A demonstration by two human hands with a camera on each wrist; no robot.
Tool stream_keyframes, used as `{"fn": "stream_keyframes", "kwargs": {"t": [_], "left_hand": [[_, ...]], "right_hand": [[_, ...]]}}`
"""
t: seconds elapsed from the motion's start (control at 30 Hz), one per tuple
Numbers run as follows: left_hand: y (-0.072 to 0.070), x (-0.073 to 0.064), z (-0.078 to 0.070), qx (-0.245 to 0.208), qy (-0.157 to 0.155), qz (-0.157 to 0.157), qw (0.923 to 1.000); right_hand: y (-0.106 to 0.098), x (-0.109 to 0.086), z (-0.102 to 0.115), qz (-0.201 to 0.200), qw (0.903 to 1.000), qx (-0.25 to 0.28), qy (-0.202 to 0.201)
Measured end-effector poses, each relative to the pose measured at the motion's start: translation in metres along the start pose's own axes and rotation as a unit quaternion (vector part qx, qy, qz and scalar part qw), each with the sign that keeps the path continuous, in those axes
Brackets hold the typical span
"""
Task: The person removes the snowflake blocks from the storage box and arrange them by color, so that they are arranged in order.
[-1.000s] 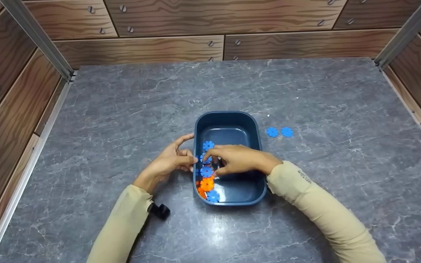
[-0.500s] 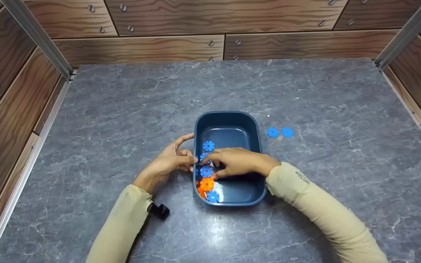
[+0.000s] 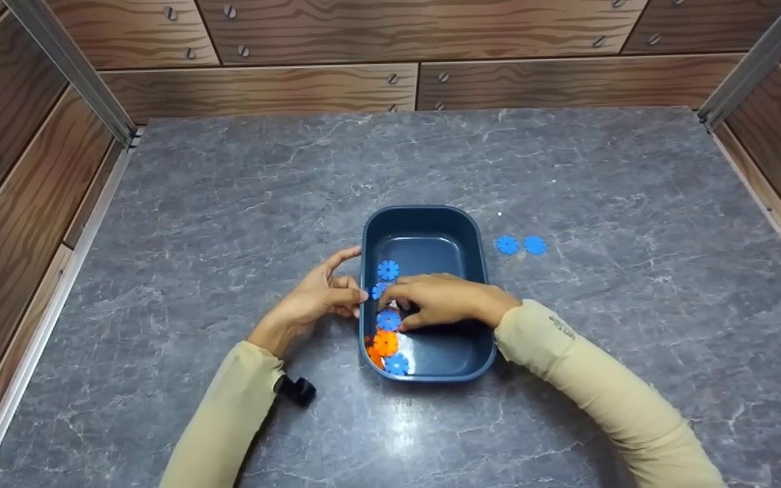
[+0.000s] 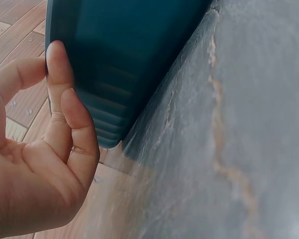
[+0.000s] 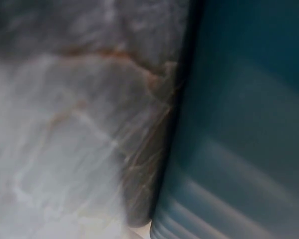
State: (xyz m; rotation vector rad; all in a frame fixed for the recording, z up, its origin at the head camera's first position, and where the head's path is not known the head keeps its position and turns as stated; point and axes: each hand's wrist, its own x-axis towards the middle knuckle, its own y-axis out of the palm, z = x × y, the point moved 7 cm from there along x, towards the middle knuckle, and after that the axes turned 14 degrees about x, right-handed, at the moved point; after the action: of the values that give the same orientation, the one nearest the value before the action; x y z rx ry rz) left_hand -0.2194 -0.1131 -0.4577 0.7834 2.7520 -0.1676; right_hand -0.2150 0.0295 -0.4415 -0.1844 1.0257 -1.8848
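A dark blue tub [image 3: 431, 369] stands on the table, with several flower-shaped discs along its left wall. Over the tub's left rim my left hand [image 3: 316, 298] pinches the wall, thumb on the rim and fingers outside. My right hand [image 3: 441, 298] reaches inside from the right, fingers bent down. Its index finger touches a blue flower disc [image 3: 377, 291] that it partly covers. The thumb tip is beside another blue disc [image 3: 388, 320]. Whether the fingers pinch a disc is hidden. An orange disc [image 3: 385, 343] lies nearer the front. The right wrist view shows only the tub's outer wall and table.
Two blue discs [image 3: 507, 245] lie flat on the grey marbled table [image 3: 262, 183], right of the tub. A black wrist strap piece [image 3: 301, 391] sticks out by the left sleeve. Wood-patterned walls [image 3: 397, 34] border the back and sides.
The right index finger has shifted slightly on the blue disc, which now shows less and sits closer to the tub's left wall. My left hand keeps its place.
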Motion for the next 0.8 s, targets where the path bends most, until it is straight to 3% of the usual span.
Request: {"fn": "stream_keyframes", "kwargs": {"t": [0.8], "left_hand": [[-0.0001, -0.0001, 0.0004, 0.006, 0.0, -0.003, 1.0]], "right_hand": [[0.0014, 0.0, 0.0009, 0.006, 0.9998, -0.019, -0.002]]}}
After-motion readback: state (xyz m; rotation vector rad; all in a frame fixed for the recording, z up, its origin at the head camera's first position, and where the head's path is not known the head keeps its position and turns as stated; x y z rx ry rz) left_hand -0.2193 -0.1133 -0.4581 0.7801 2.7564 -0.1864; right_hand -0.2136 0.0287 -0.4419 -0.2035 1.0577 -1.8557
